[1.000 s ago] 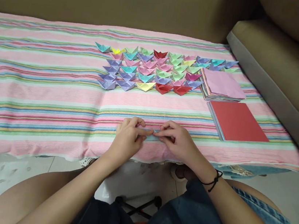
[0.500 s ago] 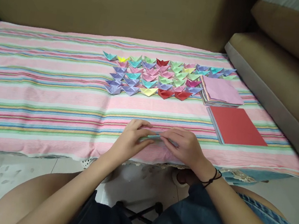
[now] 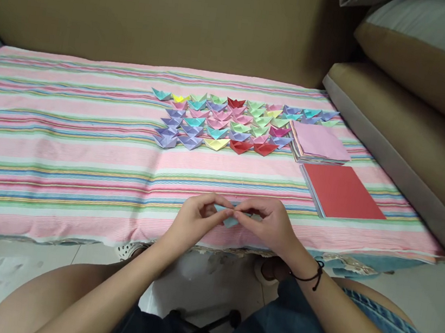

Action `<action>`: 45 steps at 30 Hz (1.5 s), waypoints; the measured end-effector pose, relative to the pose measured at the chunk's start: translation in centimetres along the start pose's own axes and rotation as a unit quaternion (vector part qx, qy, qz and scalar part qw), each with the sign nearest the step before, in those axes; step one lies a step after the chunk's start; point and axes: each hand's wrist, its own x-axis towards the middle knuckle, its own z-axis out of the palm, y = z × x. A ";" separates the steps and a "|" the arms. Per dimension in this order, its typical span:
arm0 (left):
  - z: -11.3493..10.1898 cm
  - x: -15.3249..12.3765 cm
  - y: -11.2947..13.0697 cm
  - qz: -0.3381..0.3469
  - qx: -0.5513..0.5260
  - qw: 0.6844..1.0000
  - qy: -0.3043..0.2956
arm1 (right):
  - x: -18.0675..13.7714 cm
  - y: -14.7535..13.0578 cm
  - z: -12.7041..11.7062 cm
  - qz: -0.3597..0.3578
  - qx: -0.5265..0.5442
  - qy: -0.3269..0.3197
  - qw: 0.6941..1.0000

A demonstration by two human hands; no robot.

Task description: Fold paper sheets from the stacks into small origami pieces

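Note:
A small piece of folded light-blue paper [image 3: 230,221] is pinched between both hands, just above the front part of the striped cloth. My left hand [image 3: 198,215] grips it between thumb and forefinger. From the other side, my right hand [image 3: 268,220] pinches it too, the fingertips of both hands meeting at its top. Much of the paper is hidden behind the fingers, so its exact shape cannot be made out. Beyond the hands, several folded paper boats [image 3: 217,144] in many colours stand in rows.
To the right lie a stack of red-topped square paper [image 3: 344,192] and, behind it, a stack with a pink top sheet [image 3: 320,141]. A striped cloth [image 3: 65,146] covers the seat. Brown cushions [image 3: 401,119] rise along the right side, and a brown backrest [image 3: 164,11] stands behind.
Both hands have drawn together, fingertips now meeting, and the blue paper shows its face below them instead of a thin edge. The camera view has tilted up slightly.

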 end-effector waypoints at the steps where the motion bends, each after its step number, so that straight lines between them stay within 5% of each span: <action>1: 0.0 0.0 0.0 -0.004 0.003 1.000 0.000 | 0.0 -0.1 0.1 -0.001 -0.002 -0.009 1.000; 12: 0.8 -0.6 1.0 0.038 0.102 0.987 0.119 | 0.2 -0.7 1.0 0.050 0.064 0.013 0.997; 22: -0.5 0.2 1.0 -0.077 -0.121 0.986 0.086 | 0.6 -0.3 0.1 0.074 0.118 0.041 0.989; 28: -0.7 0.0 1.2 -0.057 -0.115 0.985 0.118 | 0.6 0.0 -0.3 0.127 0.179 0.036 0.975; 39: -0.4 0.2 0.7 -0.045 -0.061 0.996 0.037 | 0.4 -0.1 0.5 0.065 0.115 0.058 0.990; 45: -0.5 0.1 0.6 -0.021 -0.106 0.990 0.090 | 0.3 -0.2 0.9 0.112 0.199 0.030 0.973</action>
